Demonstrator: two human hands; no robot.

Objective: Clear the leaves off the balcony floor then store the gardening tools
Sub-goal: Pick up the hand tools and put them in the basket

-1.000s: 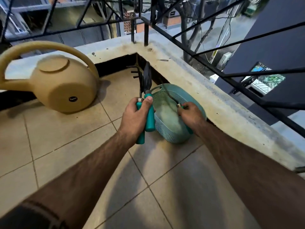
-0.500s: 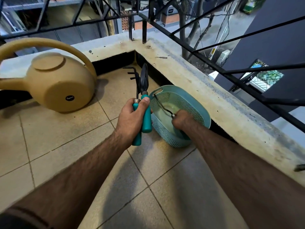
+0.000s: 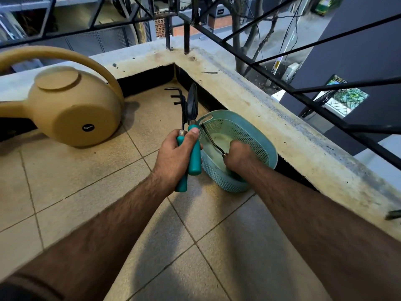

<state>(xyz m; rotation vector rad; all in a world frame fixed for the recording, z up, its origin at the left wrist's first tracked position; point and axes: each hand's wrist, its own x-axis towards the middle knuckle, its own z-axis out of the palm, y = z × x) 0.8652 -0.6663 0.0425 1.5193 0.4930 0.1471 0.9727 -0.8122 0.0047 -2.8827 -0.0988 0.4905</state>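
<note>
My left hand (image 3: 173, 157) grips two teal-handled garden tools together, a black trowel (image 3: 192, 104) and a small black rake (image 3: 176, 96), both pointing up and away from me. Just to their right a teal perforated basket (image 3: 258, 135) stands on the tiled balcony floor against the low concrete wall. My right hand (image 3: 237, 156) is down inside the basket, curled round the handle of a third tool whose thin black metal shaft (image 3: 211, 137) reaches toward the basket's far left rim. That tool's handle is hidden in my fist.
A tan plastic watering can (image 3: 71, 107) sits on the floor at the left, by the corner. The concrete parapet (image 3: 271, 114) with a black metal railing (image 3: 282, 83) bounds the floor behind and to the right. Beige floor tiles (image 3: 86, 192) lie in front of me.
My right hand has gone down from the basket's near rim into the basket with the thin tool. The left hand kept its two tools roughly in place.
</note>
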